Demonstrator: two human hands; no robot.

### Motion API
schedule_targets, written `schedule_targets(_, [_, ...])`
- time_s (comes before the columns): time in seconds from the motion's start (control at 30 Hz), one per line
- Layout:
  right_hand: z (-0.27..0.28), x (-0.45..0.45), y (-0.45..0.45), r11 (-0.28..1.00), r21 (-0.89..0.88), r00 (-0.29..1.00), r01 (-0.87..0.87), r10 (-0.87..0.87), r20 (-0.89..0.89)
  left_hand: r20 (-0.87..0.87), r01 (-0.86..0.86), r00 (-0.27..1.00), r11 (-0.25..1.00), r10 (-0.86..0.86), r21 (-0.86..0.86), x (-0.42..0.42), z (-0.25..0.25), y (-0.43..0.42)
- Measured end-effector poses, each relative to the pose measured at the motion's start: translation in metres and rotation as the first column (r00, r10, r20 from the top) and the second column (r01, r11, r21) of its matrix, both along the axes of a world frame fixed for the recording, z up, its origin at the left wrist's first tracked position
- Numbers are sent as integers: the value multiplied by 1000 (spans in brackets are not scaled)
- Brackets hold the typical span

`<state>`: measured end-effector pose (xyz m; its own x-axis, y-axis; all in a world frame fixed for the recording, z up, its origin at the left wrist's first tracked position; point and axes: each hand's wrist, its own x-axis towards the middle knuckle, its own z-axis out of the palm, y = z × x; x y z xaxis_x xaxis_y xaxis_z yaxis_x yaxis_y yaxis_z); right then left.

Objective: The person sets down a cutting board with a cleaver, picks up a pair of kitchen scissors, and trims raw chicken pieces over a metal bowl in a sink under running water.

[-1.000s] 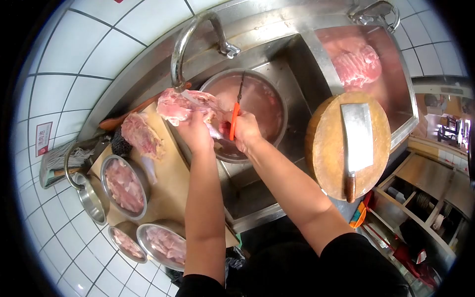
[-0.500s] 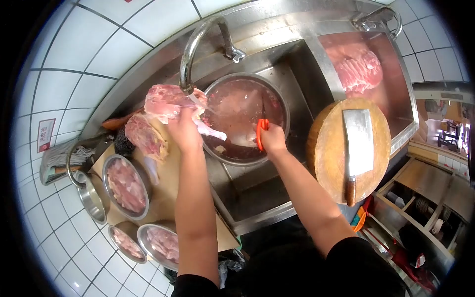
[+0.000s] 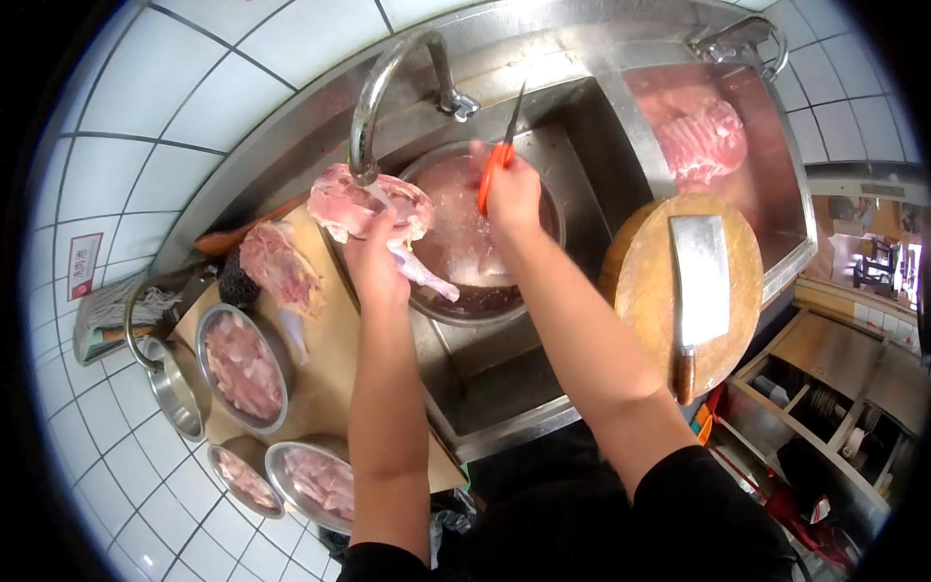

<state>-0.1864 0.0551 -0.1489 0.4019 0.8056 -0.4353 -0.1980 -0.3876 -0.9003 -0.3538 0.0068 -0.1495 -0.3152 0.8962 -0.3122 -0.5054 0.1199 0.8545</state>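
Observation:
My left hand [image 3: 378,267] is closed round a raw poultry leg piece [image 3: 339,206], its bare shank sticking out to the lower right. Water from the curved tap [image 3: 364,126] runs onto the meat. My right hand [image 3: 516,199] grips orange-handled scissors [image 3: 495,175], blades pointing up and away over the back of the sink. Below both hands, a round metal basin [image 3: 456,316] of reddish, cloudy water sits in the steel sink [image 3: 485,388]. Another raw poultry piece [image 3: 281,267] lies on the board left of my left hand.
Metal bowls of cut meat [image 3: 242,364] stand on the tan board [image 3: 335,417] at left. A cleaver [image 3: 700,281] lies on the round wooden chopping block [image 3: 635,291] at right. Behind it, a ribbed slab of meat [image 3: 703,145] sits in a second sink with pinkish water.
My right hand has lifted the scissors up and away from the basin, and their blades have come out of the water area. My left hand has moved the poultry leg slightly right, under the tap.

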Motion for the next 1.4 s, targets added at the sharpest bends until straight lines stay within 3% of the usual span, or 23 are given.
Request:
schedule_targets(0.03, [2, -3, 14, 996, -27, 966, 88, -92, -242, 1, 12, 1000, 1000, -12, -2, -1, 1, 0])
schedule_targets(0.13, [7, -3, 59, 991, -87, 762, 101, -133, -633, -25, -6, 1000, 1000, 6, -8, -3, 0, 0])
schedule_targets(0.23, [-5, -2, 88, 983, -154, 659, 99, -181, -730, -31, 21, 999, 999, -23, -35, -11, -3, -1])
schedule_targets(0.37, [-5, -4, 95, 955, -246, 600, 166, -296, -743, 11, 30, 1000, 999, -29, -39, -11, -3, 1])
schedule_targets(0.67, [2, 5, 99, 957, -260, 500, 132, -291, -816, -4, 9, 1000, 1000, -9, -29, -12, -6, 2])
schedule_targets(0.77, [6, 6, 99, 947, -290, 497, 139, -320, -807, 22, -42, 999, 997, 41, 58, -5, 0, 3])
schedule_targets(1.37, [-9, 4, 95, 973, -205, 555, 101, -227, -800, -3, 1, 1000, 999, -1, 39, -5, -5, 7])
schedule_targets(1.4, [-4, 4, 91, 975, -193, 611, 108, -218, -761, -7, 8, 1000, 999, -8, 37, -5, -5, 7])
